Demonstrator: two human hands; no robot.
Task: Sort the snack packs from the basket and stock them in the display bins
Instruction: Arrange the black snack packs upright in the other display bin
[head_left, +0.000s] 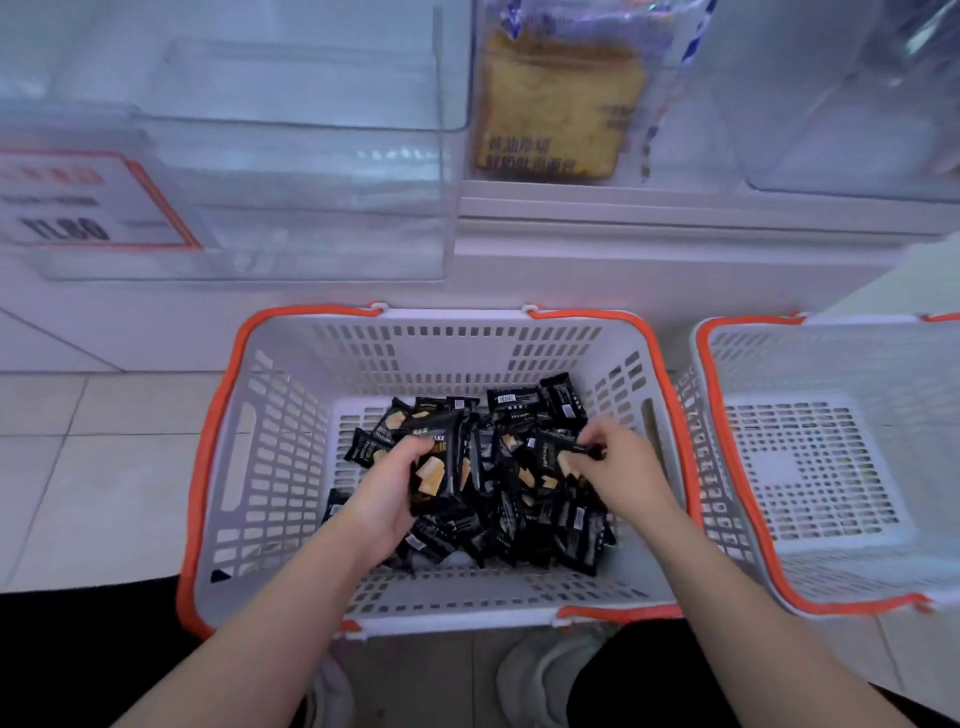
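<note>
A white basket with orange handles (291, 395) stands on the floor in front of me. Several black snack packs (524, 499) with yellow cake pictures lie heaped in it. My left hand (387, 488) grips a small stack of these packs (436, 467), held upright over the heap. My right hand (621, 467) pinches the end of another black pack (558, 457) at the right side of the heap. Above the basket, a clear display bin (311, 171) sits on the white shelf, with nothing visible inside it.
A second white basket with orange handles (810, 467) stands at the right, holding nothing. A bagged bread loaf (556, 109) sits on the shelf beside the clear bin. A red-framed price tag (88, 202) hangs at the left. Another clear bin (852, 104) is at the upper right.
</note>
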